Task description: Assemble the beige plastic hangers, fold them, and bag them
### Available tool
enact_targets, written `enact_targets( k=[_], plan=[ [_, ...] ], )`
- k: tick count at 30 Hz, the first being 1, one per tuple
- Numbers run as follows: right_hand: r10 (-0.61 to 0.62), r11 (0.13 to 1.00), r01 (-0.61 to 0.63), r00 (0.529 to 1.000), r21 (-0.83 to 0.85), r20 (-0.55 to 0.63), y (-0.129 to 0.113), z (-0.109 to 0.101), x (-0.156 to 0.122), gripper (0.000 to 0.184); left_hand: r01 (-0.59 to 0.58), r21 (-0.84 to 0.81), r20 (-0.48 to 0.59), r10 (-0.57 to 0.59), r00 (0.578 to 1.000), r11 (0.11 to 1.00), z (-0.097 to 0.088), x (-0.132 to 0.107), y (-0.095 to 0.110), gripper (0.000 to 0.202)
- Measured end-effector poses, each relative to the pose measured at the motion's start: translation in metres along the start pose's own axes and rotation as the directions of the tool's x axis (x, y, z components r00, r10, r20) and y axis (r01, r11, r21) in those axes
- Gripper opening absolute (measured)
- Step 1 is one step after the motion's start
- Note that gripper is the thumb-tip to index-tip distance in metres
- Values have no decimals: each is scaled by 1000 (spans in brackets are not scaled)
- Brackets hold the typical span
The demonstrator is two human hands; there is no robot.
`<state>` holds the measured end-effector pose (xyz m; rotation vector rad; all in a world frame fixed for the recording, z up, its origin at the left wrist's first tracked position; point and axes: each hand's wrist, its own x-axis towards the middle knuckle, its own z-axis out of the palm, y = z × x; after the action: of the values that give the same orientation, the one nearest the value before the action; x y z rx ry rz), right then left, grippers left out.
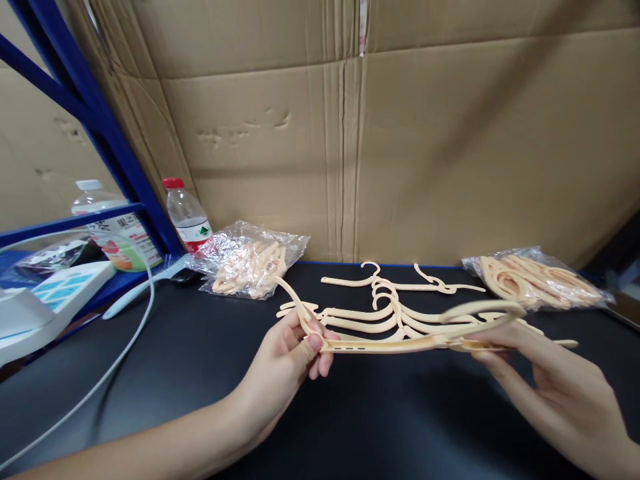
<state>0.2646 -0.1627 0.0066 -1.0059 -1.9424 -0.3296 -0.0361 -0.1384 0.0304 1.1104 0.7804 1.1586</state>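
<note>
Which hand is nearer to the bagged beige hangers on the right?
Right: the right hand is in front of the bagged hangers, not touching them; the left hand is well off to their left.

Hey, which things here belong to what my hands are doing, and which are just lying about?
Likely part of the job:
beige hanger held in your left hand and right hand
hangers on the black table
left bag of beige pieces
right bag of beige pieces

Seemingly just lying about:
red-capped bottle
white-capped bottle
white cable
</note>
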Motion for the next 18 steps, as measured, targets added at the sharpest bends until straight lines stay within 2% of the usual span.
enact_targets(
  k=[6,10,14,18],
  plan=[
    [-18,996,20,1000,-90,21,-6,1,0,13,-50,-19,-81,49,996,999,2,0,-3,31],
    [-62,987,65,998,-146,28,-4,1,-2,17,-41,-38,-122,36,992,998,2,0,-6,33],
    [11,985,1,998,-171,67,0,2,-4,21,20,-62,-145,-29,989,998,4,-2,-2,35],
    [69,985,-54,993,-163,92,6,6,-7,21,88,-97,-124,-99,987,991,5,-4,-2,27]
  ],
)
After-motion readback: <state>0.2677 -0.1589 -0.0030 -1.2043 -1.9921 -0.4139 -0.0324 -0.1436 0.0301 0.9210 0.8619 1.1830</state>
